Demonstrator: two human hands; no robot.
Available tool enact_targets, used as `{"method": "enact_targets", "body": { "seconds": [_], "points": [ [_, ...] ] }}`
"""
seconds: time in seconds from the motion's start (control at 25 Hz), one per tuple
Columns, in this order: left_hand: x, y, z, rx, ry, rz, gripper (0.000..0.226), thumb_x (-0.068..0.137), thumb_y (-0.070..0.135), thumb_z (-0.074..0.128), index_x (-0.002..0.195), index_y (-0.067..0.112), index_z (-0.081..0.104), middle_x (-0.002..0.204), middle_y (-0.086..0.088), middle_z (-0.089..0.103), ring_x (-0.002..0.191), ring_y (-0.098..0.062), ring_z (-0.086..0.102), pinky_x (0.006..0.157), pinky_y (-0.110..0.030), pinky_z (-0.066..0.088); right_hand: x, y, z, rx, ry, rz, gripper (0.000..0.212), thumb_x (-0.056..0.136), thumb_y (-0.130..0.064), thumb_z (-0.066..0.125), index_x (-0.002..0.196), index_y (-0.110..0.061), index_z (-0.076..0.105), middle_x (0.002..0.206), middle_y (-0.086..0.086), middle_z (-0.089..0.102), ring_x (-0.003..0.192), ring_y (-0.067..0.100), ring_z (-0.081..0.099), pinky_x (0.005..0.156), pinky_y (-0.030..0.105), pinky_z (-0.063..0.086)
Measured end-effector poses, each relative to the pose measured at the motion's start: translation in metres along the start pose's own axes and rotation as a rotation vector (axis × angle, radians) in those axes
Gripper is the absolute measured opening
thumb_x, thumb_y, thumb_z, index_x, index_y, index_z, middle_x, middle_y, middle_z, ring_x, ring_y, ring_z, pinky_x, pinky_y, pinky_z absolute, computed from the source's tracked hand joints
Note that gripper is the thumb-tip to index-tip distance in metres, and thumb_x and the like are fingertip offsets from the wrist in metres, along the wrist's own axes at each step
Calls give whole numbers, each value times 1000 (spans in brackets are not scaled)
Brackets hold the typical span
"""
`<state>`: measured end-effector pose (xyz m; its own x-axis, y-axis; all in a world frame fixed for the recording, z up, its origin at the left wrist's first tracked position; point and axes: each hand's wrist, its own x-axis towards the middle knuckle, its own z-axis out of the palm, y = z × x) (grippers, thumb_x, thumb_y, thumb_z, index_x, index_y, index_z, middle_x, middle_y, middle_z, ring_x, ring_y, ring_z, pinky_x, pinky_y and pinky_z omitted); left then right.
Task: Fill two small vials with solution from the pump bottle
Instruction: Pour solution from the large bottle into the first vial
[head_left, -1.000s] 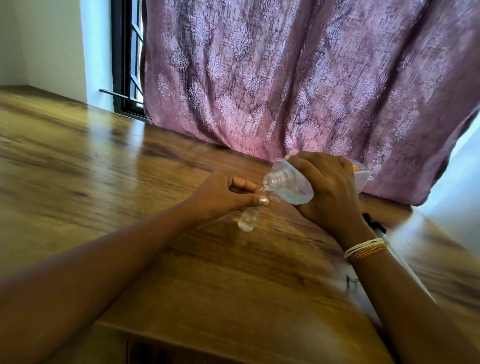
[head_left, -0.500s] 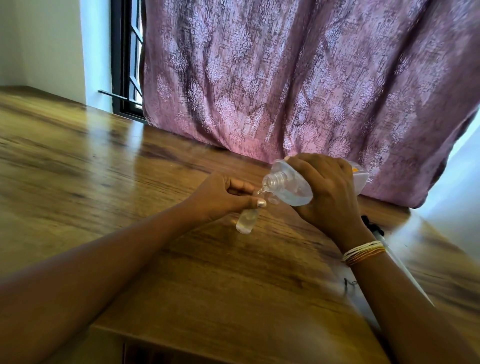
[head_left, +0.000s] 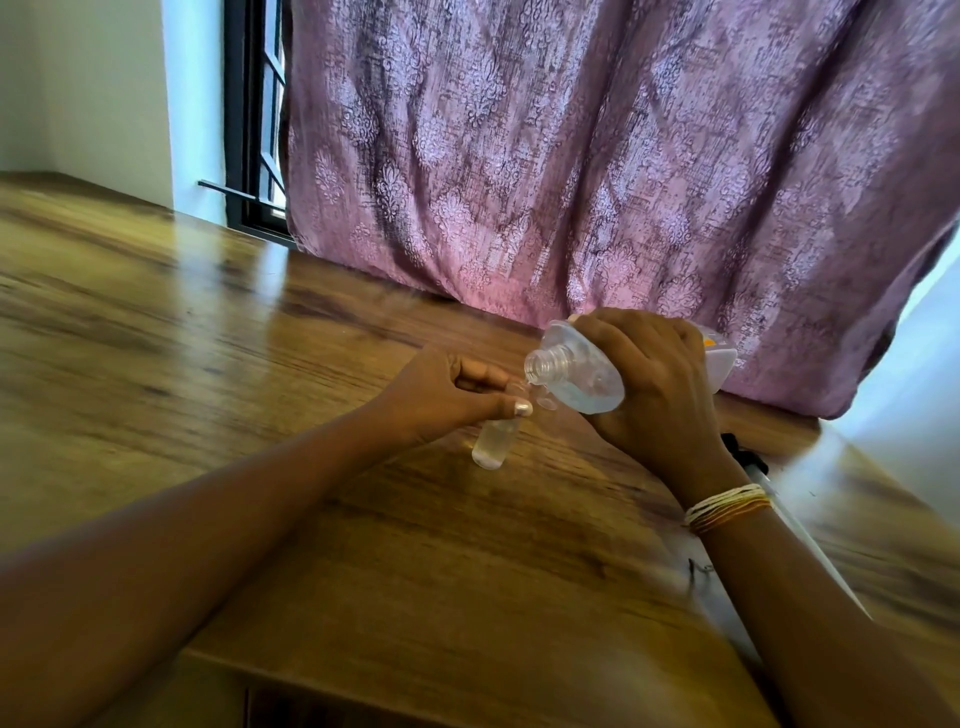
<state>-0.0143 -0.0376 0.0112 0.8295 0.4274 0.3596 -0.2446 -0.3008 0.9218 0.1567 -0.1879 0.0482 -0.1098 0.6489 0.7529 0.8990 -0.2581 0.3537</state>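
Observation:
My left hand (head_left: 447, 395) pinches a small clear vial (head_left: 491, 444) near its top and holds it tilted just above the wooden table (head_left: 208, 374). Clear liquid fills much of the vial. My right hand (head_left: 649, 384) grips the clear bottle (head_left: 576, 376), which has no pump on it and lies tipped on its side. The bottle's open threaded neck points left and touches the vial's mouth. Liquid sits in the lower side of the bottle. A second vial is not in sight.
A mauve patterned curtain (head_left: 597, 156) hangs along the table's far edge right behind the bottle. A black and white long object (head_left: 748, 460) lies on the table behind my right wrist. The table's near edge (head_left: 415, 696) runs below my forearms. A dark window frame (head_left: 249, 114) stands at the far left.
The hands, bottle and vial have drifted slightly right in view; the bottle stays tipped at the vial's mouth.

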Motion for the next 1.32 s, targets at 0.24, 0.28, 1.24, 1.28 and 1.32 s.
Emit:
{"method": "enact_targets", "body": {
  "seconds": [0.24,0.28,1.24,1.28,1.32],
  "points": [
    [1,-1,1,-11,-4,-9,17,73,11,79,87,19,77,82,5,77,75,-5,71,75,-18,57,0,0,0,-1,10,1,44,84,-50,63,117,-21,66,117,-1,67,105,23,62,83,44,40],
    [1,-1,0,-8,-3,-11,17,73,12,79,88,19,77,85,4,77,76,-6,71,76,-20,57,0,0,0,2,10,1,44,84,-50,63,117,-21,66,117,-1,67,105,23,62,84,44,41],
    [1,-1,0,-37,-8,-30,20,73,9,78,93,10,76,88,0,77,75,-9,71,71,-19,58,0,0,0,21,8,5,47,81,-51,69,118,-21,66,118,-2,67,108,22,62,85,46,40],
    [1,-1,0,-35,-7,-32,20,73,9,78,93,9,76,89,0,76,75,-9,71,71,-19,58,0,0,1,23,9,3,47,81,-50,69,117,-21,66,118,-1,67,108,22,62,85,45,40],
    [1,-1,0,-33,-6,-32,20,73,9,78,93,9,76,89,0,76,75,-9,71,71,-18,58,0,-1,1,23,10,1,47,80,-50,69,117,-21,66,118,-1,67,107,22,62,85,45,40]
  ]
}}
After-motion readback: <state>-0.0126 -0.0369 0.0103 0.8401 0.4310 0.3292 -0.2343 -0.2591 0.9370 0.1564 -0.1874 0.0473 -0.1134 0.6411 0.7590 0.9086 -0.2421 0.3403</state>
